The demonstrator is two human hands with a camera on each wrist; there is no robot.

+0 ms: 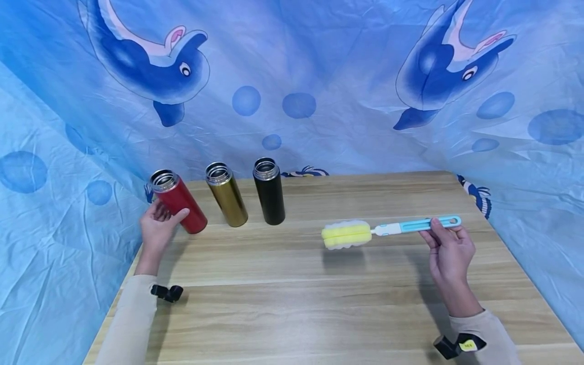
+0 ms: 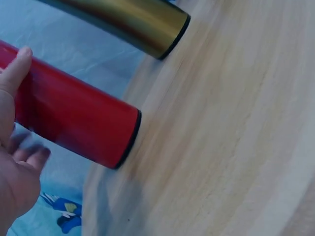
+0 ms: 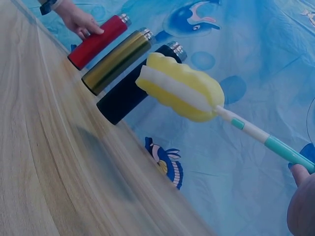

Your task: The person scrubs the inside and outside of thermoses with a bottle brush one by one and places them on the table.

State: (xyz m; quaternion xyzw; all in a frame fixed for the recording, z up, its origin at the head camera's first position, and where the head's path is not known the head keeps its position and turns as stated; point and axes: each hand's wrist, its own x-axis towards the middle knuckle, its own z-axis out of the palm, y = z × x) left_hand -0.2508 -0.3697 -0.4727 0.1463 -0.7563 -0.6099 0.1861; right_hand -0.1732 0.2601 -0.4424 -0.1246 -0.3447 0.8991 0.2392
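Observation:
A red flask [image 1: 184, 205] without a lid stands at the back left of the table. My left hand [image 1: 157, 225] is at its left side, thumb lying against the flask. In the left wrist view the other fingers [image 2: 37, 155] are blurred and loosely bent beside its lower edge. A gold flask [image 1: 230, 203] and a black flask [image 1: 270, 197] stand to its right, both with open tops. My right hand [image 1: 451, 256] pinches the blue handle [image 1: 412, 224] of a bottle brush. Its yellow and white sponge head [image 1: 347, 234] points left, raised above the table.
The wooden table [image 1: 292, 304] has a blue cloth backdrop [image 1: 347, 137] with dolphins behind it and along both sides. A small black camera sits on each wrist. In the right wrist view the sponge head overlaps the black flask.

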